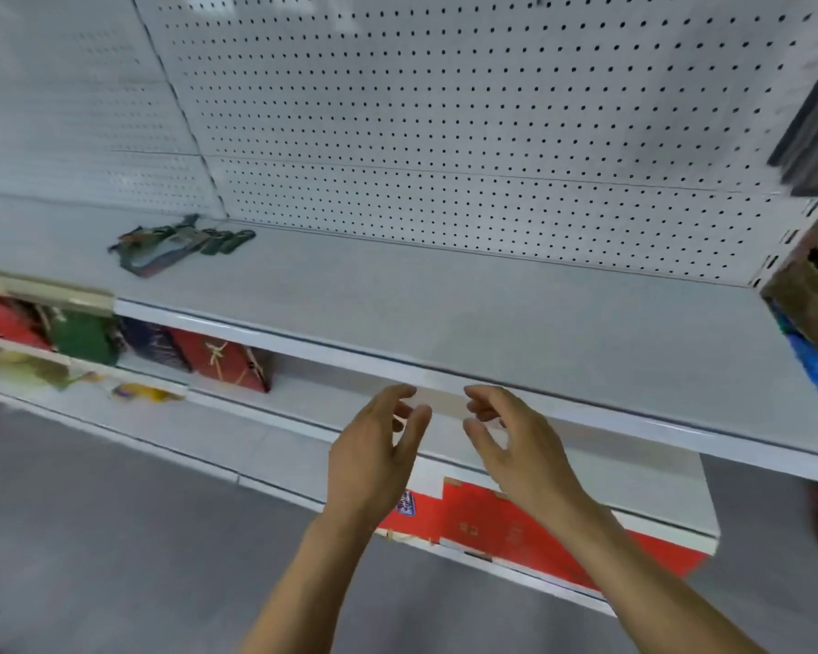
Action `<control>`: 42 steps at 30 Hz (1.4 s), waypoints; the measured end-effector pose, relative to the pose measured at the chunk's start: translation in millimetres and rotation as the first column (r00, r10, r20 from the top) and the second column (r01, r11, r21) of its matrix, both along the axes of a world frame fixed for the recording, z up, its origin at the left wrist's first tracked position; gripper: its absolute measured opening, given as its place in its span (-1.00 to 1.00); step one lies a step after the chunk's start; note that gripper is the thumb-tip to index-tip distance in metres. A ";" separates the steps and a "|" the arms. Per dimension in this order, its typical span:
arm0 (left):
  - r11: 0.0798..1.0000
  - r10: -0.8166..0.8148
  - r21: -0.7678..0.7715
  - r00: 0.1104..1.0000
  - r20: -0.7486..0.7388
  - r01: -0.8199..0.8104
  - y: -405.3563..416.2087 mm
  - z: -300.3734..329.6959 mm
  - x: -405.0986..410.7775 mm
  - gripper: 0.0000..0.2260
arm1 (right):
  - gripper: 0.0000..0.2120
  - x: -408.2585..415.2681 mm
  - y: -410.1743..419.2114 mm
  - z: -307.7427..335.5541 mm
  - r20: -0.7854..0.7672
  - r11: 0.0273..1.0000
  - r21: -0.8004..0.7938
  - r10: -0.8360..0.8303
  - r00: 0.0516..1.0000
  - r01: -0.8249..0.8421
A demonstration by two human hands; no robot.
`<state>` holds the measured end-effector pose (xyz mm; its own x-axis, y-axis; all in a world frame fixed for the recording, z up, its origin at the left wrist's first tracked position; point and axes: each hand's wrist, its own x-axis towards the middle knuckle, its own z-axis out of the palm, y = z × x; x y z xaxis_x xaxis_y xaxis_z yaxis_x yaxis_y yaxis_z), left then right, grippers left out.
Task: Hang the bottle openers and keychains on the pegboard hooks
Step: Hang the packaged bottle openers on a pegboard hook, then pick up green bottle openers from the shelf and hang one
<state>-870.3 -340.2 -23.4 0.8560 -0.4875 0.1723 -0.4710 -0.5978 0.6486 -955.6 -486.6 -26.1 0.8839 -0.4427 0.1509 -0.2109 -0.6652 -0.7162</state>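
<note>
A white pegboard (445,110) fills the far wall above a long grey shelf (445,313). At the shelf's far left lies a pile of dark green keychains (180,243), close to the pegboard's foot. Near the shelf's front edge, well apart from the pile, the left hand (374,460) and right hand (515,446) hover side by side, fingers loosely curled, holding nothing.

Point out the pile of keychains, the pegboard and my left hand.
pile of keychains (183,243): head view, middle of the dark green bundle.
pegboard (445,110): head view, bare perforated panel.
left hand (374,455): head view, back of hand.
</note>
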 end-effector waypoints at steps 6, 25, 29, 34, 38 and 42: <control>0.995 0.039 0.095 0.999 -0.027 -0.036 112.6 -9.1 71.5 -0.60 | -0.68 80.5 103.3 -6.5 -0.047 0.999 0.021 0.047 0.998 -0.046; 0.982 0.187 0.031 0.982 -0.030 -0.186 300.8 -2.2 303.5 -0.72 | -0.79 342.6 267.3 -6.8 0.008 0.960 0.190 0.206 0.978 -0.204; 0.979 0.202 0.032 0.979 -0.011 -0.202 311.5 -4.8 385.3 -0.72 | -0.79 424.3 272.9 -9.7 0.021 0.954 0.223 0.199 0.980 -0.198; 0.977 0.208 0.056 0.977 -0.056 -0.204 316.4 -4.5 479.4 -0.73 | -0.78 520.9 277.1 -12.5 0.003 0.958 0.228 0.177 0.984 -0.173; 0.973 0.230 0.011 0.968 -0.102 -0.230 317.4 -5.0 541.6 -0.75 | -0.75 587.0 277.3 -16.1 -0.049 0.963 0.208 0.185 0.981 -0.172; 0.977 0.205 -0.018 0.959 -0.196 -0.213 316.5 -9.3 596.5 -0.77 | -0.70 634.2 278.4 -18.1 -0.145 0.968 0.211 0.170 0.975 -0.137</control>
<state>-273.8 -23.7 -32.7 0.9569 -0.2904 0.0093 -0.2023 -0.6427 0.7389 -321.5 -208.2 -44.2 0.9489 -0.3066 -0.0754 -0.2404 -0.5469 -0.8020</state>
